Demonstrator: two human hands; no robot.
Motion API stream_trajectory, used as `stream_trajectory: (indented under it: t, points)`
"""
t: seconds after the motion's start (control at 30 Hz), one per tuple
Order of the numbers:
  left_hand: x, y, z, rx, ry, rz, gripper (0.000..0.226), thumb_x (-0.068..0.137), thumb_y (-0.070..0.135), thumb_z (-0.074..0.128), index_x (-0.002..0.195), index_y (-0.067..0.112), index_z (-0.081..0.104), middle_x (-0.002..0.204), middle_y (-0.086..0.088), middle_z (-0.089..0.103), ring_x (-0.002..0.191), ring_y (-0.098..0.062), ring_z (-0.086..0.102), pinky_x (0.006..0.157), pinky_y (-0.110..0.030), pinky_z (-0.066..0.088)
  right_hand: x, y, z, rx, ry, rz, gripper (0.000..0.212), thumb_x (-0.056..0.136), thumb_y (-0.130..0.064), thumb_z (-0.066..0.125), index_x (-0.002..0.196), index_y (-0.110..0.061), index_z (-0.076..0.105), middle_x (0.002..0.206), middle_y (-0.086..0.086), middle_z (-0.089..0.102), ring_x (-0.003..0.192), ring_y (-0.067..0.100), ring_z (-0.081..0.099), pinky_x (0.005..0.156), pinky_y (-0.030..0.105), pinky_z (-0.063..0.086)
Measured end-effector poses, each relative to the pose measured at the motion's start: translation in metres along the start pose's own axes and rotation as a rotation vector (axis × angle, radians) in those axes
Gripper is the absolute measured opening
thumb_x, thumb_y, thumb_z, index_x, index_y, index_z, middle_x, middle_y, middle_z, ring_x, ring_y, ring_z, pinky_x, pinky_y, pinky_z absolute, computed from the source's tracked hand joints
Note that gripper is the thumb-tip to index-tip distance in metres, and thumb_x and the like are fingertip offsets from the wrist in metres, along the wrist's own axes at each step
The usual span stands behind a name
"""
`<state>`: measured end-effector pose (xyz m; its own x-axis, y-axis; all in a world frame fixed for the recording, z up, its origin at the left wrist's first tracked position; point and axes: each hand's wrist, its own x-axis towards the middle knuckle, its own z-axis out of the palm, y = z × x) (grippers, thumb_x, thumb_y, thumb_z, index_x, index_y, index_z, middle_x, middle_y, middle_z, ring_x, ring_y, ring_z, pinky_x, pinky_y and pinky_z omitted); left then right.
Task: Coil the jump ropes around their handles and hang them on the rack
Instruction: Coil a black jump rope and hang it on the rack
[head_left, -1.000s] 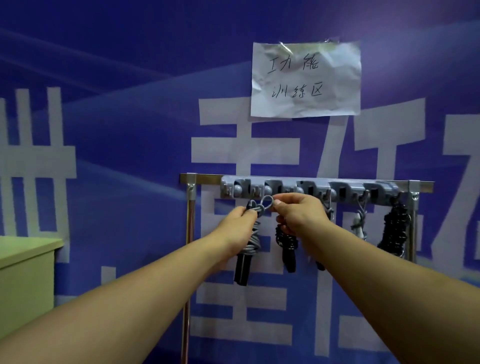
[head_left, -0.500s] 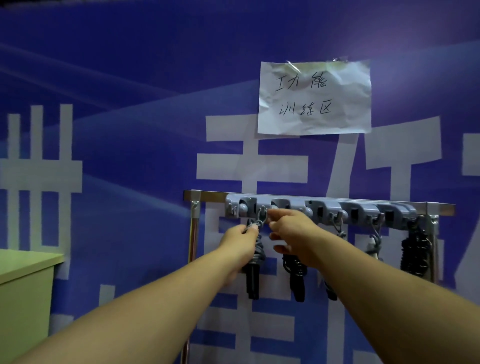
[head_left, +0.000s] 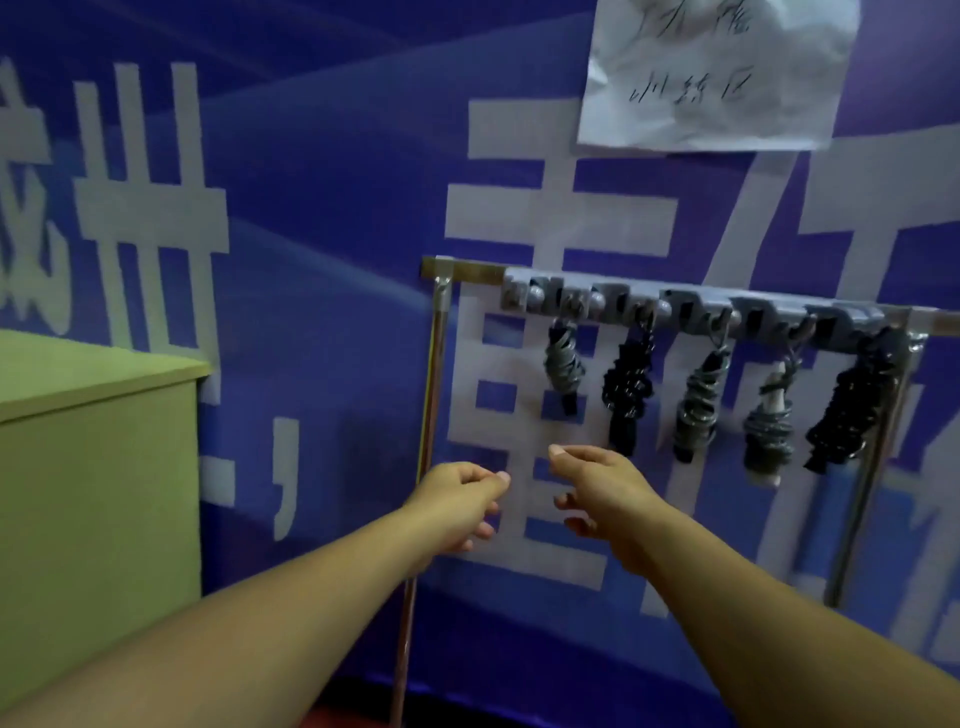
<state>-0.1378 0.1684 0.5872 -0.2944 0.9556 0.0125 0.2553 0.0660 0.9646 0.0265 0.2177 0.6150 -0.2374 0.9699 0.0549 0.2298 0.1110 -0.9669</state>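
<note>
A grey hook rack (head_left: 691, 304) on a metal frame stands against the blue wall. Several coiled jump ropes hang from it. Leftmost is a grey rope with a black handle (head_left: 563, 364), then a black one (head_left: 627, 389), a grey one (head_left: 696, 405), a grey one with a white handle (head_left: 769, 421) and a black one (head_left: 852, 405). My left hand (head_left: 457, 501) and my right hand (head_left: 597, 486) are below the rack, apart from the ropes. Their fingers are loosely curled and hold nothing.
A light green cabinet (head_left: 93, 467) stands at the left against the wall. The frame's left metal post (head_left: 428, 415) runs down beside my left hand, its right post (head_left: 872, 467) at the far right. A crumpled paper sign (head_left: 717, 73) is taped above the rack.
Both hands let go of the leftmost grey rope, which now hangs on its hook, and dropped below the rack. The view swung left and down.
</note>
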Motion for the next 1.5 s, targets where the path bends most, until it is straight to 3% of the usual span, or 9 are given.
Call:
stream_trajectory:
  t: [0.3, 0.6, 0.8, 0.93, 1.0, 1.07, 1.17, 1.3, 1.5]
  points:
    - [-0.122, -0.217, -0.028, 0.017, 0.137, -0.205, 0.016, 0.097, 0.019, 0.061, 0.083, 0.015, 0.066, 0.070, -0.002, 0.065, 0.044, -0.004, 0.057, 0.040, -0.013, 0.038, -0.100, 0.161, 0.129, -0.100, -0.266, 0.214, 0.035, 0.097, -0.037, 0.059, 0.094, -0.004, 0.070, 0.080, 0.009, 0.062, 0.066, 0.020, 0.049, 0.055, 0.025, 0.038]
    - [-0.211, -0.404, -0.078, 0.095, 0.203, -0.560, 0.029, 0.099, 0.036, 0.058, 0.095, 0.009, 0.067, 0.075, -0.001, 0.065, 0.050, -0.012, 0.054, 0.040, -0.013, 0.036, -0.170, 0.302, 0.223, -0.172, -0.458, 0.422, 0.028, 0.095, -0.040, 0.061, 0.079, -0.017, 0.065, 0.075, -0.002, 0.064, 0.058, 0.013, 0.049, 0.053, 0.020, 0.037]
    - [-0.238, -0.501, -0.102, 0.047, 0.350, -0.797, 0.030, 0.100, 0.031, 0.058, 0.079, 0.009, 0.063, 0.067, -0.005, 0.063, 0.050, -0.019, 0.055, 0.052, -0.022, 0.043, -0.169, 0.373, 0.273, -0.213, -0.526, 0.533, 0.039, 0.093, -0.043, 0.062, 0.091, -0.005, 0.069, 0.078, 0.006, 0.063, 0.065, 0.020, 0.047, 0.052, 0.021, 0.035]
    - [-0.256, -0.566, -0.098, 0.166, 0.369, -0.902, 0.039, 0.097, 0.028, 0.060, 0.061, 0.013, 0.058, 0.059, -0.002, 0.058, 0.059, -0.021, 0.055, 0.064, -0.028, 0.042, -0.170, 0.415, 0.302, -0.232, -0.561, 0.581, 0.034, 0.094, -0.038, 0.063, 0.078, -0.009, 0.067, 0.068, 0.007, 0.060, 0.055, 0.019, 0.045, 0.044, 0.018, 0.032]
    - [-0.262, -0.586, -0.089, 0.219, 0.348, -0.947, 0.031, 0.095, 0.029, 0.061, 0.068, 0.015, 0.061, 0.072, -0.005, 0.064, 0.074, -0.023, 0.063, 0.068, -0.029, 0.045, -0.172, 0.435, 0.315, -0.239, -0.594, 0.601, 0.034, 0.095, -0.036, 0.062, 0.072, -0.011, 0.064, 0.059, 0.005, 0.054, 0.046, 0.017, 0.042, 0.041, 0.018, 0.030]
    - [-0.264, -0.605, -0.085, 0.269, 0.350, -0.993, 0.019, 0.093, 0.033, 0.064, 0.095, 0.015, 0.070, 0.100, -0.009, 0.071, 0.102, -0.029, 0.066, 0.083, -0.031, 0.048, -0.173, 0.452, 0.328, -0.247, -0.630, 0.617, 0.036, 0.095, -0.036, 0.062, 0.068, -0.012, 0.062, 0.053, 0.005, 0.050, 0.042, 0.016, 0.039, 0.041, 0.020, 0.030]
    - [-0.262, -0.633, -0.080, 0.272, 0.488, -1.047, 0.055, 0.083, 0.044, 0.075, 0.124, 0.010, 0.059, 0.124, -0.013, 0.065, 0.119, -0.032, 0.060, 0.097, -0.036, 0.046, -0.171, 0.474, 0.342, -0.211, -0.631, 0.667, 0.038, 0.095, -0.034, 0.062, 0.064, -0.012, 0.059, 0.049, 0.005, 0.047, 0.036, 0.013, 0.036, 0.041, 0.018, 0.027]
    - [-0.259, -0.657, -0.073, 0.496, 0.464, -1.226, 0.085, 0.072, 0.062, 0.076, 0.130, 0.011, 0.043, 0.134, -0.014, 0.049, 0.129, -0.034, 0.046, 0.104, -0.041, 0.040, -0.167, 0.494, 0.353, -0.146, -0.620, 0.683, 0.035, 0.094, -0.030, 0.065, 0.064, -0.012, 0.061, 0.057, 0.007, 0.053, 0.042, 0.013, 0.040, 0.042, 0.019, 0.032]
    - [-0.244, -0.677, -0.061, 0.249, 0.496, -1.048, 0.063, 0.084, 0.017, 0.076, 0.138, 0.011, 0.042, 0.130, -0.012, 0.061, 0.122, -0.032, 0.057, 0.096, -0.030, 0.042, -0.163, 0.515, 0.354, -0.196, -0.577, 0.691, 0.034, 0.093, -0.034, 0.065, 0.077, -0.005, 0.071, 0.068, 0.006, 0.066, 0.056, 0.017, 0.050, 0.053, 0.023, 0.038]
